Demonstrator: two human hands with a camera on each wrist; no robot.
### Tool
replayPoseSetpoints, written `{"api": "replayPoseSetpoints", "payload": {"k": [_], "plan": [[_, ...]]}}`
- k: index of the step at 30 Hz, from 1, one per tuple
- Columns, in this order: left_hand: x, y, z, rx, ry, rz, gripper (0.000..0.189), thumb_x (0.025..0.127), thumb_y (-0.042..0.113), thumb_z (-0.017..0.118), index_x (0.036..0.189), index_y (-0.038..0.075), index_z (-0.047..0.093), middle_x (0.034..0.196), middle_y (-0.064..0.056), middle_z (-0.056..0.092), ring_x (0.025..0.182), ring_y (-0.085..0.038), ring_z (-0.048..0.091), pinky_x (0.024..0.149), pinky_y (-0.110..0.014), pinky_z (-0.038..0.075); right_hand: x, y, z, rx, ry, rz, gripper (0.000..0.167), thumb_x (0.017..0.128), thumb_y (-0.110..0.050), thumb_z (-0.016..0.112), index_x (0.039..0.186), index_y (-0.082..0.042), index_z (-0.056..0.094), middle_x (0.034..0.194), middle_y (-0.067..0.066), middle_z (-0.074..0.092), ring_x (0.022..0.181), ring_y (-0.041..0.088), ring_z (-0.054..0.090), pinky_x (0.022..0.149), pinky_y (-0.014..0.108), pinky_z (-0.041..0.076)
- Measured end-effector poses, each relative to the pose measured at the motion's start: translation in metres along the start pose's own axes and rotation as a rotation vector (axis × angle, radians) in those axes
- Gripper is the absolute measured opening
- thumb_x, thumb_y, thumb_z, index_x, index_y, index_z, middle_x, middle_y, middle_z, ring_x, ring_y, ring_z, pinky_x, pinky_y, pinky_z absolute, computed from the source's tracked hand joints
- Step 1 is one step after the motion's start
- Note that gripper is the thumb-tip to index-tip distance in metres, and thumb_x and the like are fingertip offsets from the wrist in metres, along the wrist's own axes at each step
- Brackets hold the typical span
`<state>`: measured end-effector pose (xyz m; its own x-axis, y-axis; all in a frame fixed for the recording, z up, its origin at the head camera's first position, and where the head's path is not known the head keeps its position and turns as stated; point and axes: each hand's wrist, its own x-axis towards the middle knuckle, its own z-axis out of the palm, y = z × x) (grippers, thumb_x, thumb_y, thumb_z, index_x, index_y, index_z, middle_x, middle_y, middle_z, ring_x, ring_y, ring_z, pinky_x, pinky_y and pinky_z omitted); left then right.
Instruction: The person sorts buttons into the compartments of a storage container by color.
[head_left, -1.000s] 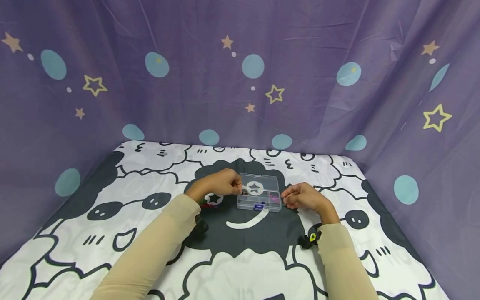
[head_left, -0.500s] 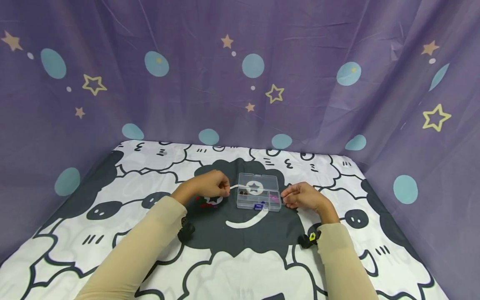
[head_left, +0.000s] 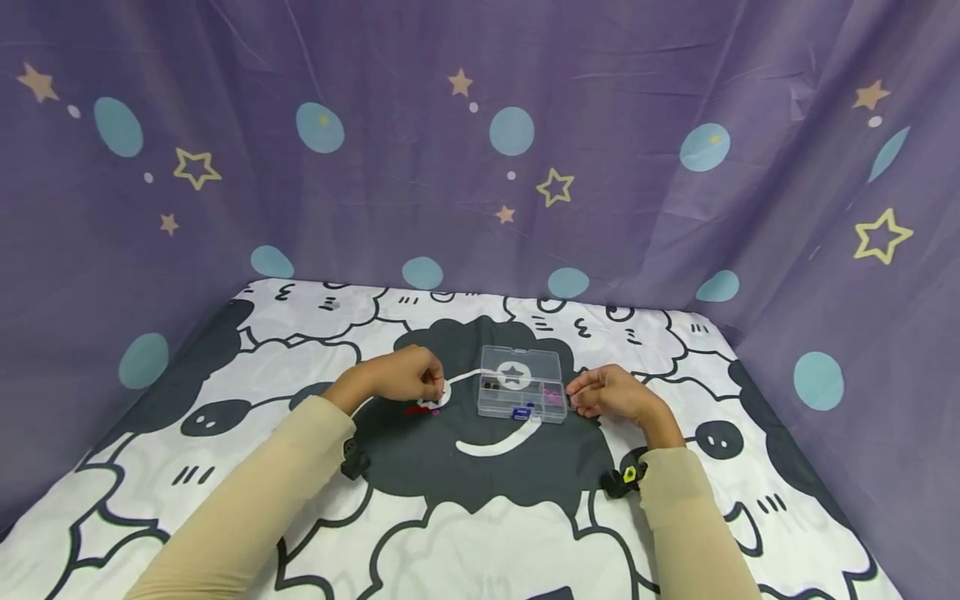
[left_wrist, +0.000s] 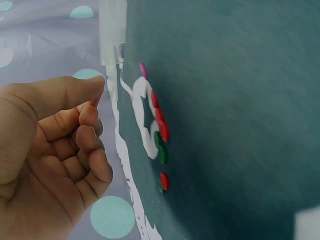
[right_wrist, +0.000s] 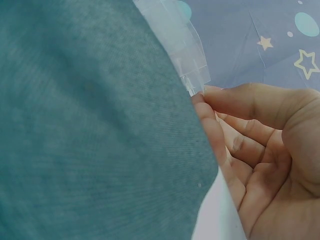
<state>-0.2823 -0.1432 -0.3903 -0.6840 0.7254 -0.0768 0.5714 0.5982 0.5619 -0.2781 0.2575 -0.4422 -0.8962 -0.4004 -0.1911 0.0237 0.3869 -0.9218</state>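
Observation:
A clear plastic compartment box (head_left: 501,408) lies with its lid raised on the dark printed patch. Small brown and pink pieces sit in separate compartments, and a blue piece is at its front. My right hand (head_left: 615,393) holds the box's right edge between thumb and forefinger; its other fingers curl below. To the left of the box, my left hand (head_left: 408,375) hovers above several loose disc-like pieces. In the left wrist view these are red discs (left_wrist: 163,131), green discs (left_wrist: 163,154) and a pink disc (left_wrist: 144,70). A sliver of a red disc (left_wrist: 95,100) shows between my left thumb and forefinger.
A white cloth (head_left: 487,550) with black cartoon sheep covers the surface. Purple curtains (head_left: 420,208) with stars and dots hang behind and at both sides. Dark wrist mounts (head_left: 622,479) are strapped below both hands.
My left hand has moved left from the box to above the loose discs. The right hand has stayed at the box's right edge. The view has shifted slightly.

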Motion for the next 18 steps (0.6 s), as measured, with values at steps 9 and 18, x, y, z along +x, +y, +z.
{"api": "replayPoseSetpoints", "payload": {"k": [9, 18], "plan": [[-0.004, -0.007, 0.006, 0.028, -0.030, -0.005, 0.014, 0.085, 0.000, 0.067, 0.080, 0.010, 0.075, 0.063, 0.010, 0.059, 0.055, -0.004, 0.051, 0.055, -0.023, 0.043, 0.001, 0.001, 0.000, 0.001, -0.007, -0.003, 0.021, 0.094, 0.003, 0.065, 0.113, 0.012, 0.068, 0.092, 0.010, 0.073, 0.078, 0.016, 0.069, 0.072, 0.031, 0.059], [-0.005, -0.008, 0.012, 0.054, -0.051, 0.029, 0.009, 0.086, 0.009, 0.078, 0.079, 0.012, 0.073, 0.063, 0.011, 0.058, 0.056, -0.002, 0.051, 0.055, -0.021, 0.042, 0.001, 0.001, 0.000, -0.005, -0.007, 0.001, 0.021, 0.094, 0.003, 0.065, 0.113, 0.013, 0.068, 0.093, 0.011, 0.074, 0.078, 0.016, 0.069, 0.072, 0.031, 0.059]]}}
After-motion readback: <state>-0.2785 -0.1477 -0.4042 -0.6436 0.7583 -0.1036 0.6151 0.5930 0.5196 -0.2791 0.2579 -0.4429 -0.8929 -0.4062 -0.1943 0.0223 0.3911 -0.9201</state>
